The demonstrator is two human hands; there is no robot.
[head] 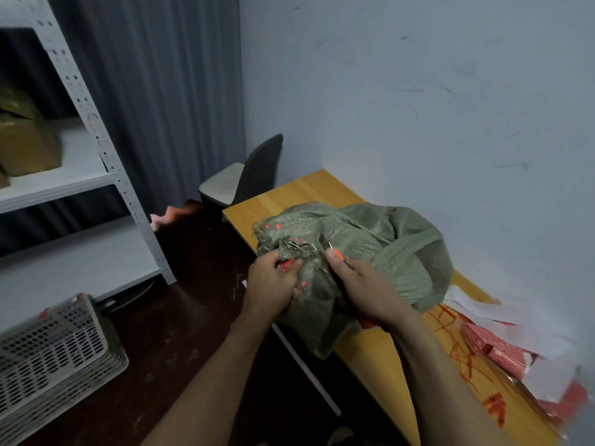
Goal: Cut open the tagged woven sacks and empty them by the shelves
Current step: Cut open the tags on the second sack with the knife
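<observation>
Right now a green sack point(370, 252) lies slumped on the near corner of the table point(299, 191), its tied, frayed neck pointing left toward the shelves point(96, 130) and hanging just past the table's edge. The left hand point(273, 278) is closed around that gathered neck, fingers pinching the bunched weave together with a red tag point(286, 264) that shows between them. The right hand point(363, 288) is wrapped around a cutter point(336, 252) with an orange body; its tip pokes out past the thumb and rests against the sack just to the right of the knot.

What matters for the cut is this: the neck runs roughly left to right, from the left hand's grip into the sack's body, and the blade sits on the body side of the tie, pointing up and away from the person. The two hands are close together, with only a short stretch of bunched cloth between them. The right hand is the one placed to slice, I judge, while the left keeps the neck taut. A stroke across the neck would need to run away from the left fingers, which lie near the blade's line.

Whether the weave is already cut here is hidden by the folds.
</observation>
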